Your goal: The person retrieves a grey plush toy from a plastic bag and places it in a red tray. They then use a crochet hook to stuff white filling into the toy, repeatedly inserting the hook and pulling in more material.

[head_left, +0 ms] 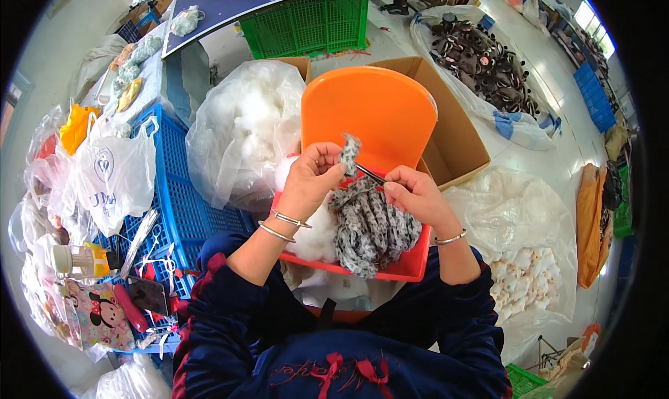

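Note:
My left hand [311,178] pinches a small grey-and-white patterned fabric piece [349,153] and holds it upright above a red tray [411,263] on my lap. My right hand [412,194] grips a thin dark metal tool [370,173] whose tip reaches the base of that piece. In the tray lie a heap of the same patterned fabric pieces [373,225] and a wad of white stuffing [317,235]. Both wrists wear silver bangles.
An orange chair back [369,106] stands just behind the tray, with an open cardboard box [456,137] behind it. A clear bag of white stuffing [240,131] sits to the left, a blue crate [178,204] with bags beside it, and plastic bags of small toys to the right.

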Demonstrator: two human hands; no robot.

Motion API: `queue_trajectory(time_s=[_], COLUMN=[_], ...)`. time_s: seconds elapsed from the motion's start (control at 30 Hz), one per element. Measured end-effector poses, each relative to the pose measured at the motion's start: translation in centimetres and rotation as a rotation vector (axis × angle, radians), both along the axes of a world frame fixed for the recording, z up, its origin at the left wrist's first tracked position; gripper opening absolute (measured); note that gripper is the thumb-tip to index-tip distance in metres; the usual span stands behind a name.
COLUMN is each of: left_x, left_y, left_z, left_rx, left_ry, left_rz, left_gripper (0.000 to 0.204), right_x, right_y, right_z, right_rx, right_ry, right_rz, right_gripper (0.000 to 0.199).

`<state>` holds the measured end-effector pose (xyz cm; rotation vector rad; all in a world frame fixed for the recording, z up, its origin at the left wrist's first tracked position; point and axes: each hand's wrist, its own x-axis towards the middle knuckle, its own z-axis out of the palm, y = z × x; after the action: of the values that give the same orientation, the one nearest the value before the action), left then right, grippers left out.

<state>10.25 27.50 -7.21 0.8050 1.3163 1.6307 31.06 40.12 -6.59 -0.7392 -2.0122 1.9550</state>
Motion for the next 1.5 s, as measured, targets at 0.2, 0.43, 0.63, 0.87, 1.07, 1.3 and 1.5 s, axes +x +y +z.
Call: queue_trajectory(time_s=[0.2,0.43,0.63,0.87,1.07,1.3,1.5], left_x=[0.4,0.4,-0.6,0.1,-0.2,-0.1,-0.2], left_y=[0.0,0.1,0.0,-0.3,-0.4,-0.3,-0.4], left_z=[-0.4,-0.1,0.3,0.5,0.9,0.8,1.0], left_rx=[-0.019,-0.070,-0.338,-0.213,-0.232,-0.226,-0.220], left_ry=[-0.013,-0.060,-0.263,-0.263,-0.251,-0.263,-0.265], left_rz=[0.048,-0.019,-0.097,-0.139,-0.142,-0.147,-0.154], left_gripper=[0.041,0.045,0.028,0.018,0.018,0.020,0.021], right_x=[-0.2,-0.4,-0.2,-0.1,0.1,0.2,0.3], right_y=[-0.3,-0.3,-0.1,-0.2,-0.1,0.1,0.0], right_z=[-0.1,-0.4,-0.3,0.0,0.0,0.0,0.3], right_rx=[0.053,0.144,0.204,0.218,0.210,0.247,0.235], right_ry=[0.002,0.060,0.104,0.080,0.047,0.063,0.055], right_rz=[0.000,-0.039,-0.043,0.000,0.013,0.022,0.017], right_gripper=[0.015,0.014,0.014,0.013,0.013,0.013,0.013])
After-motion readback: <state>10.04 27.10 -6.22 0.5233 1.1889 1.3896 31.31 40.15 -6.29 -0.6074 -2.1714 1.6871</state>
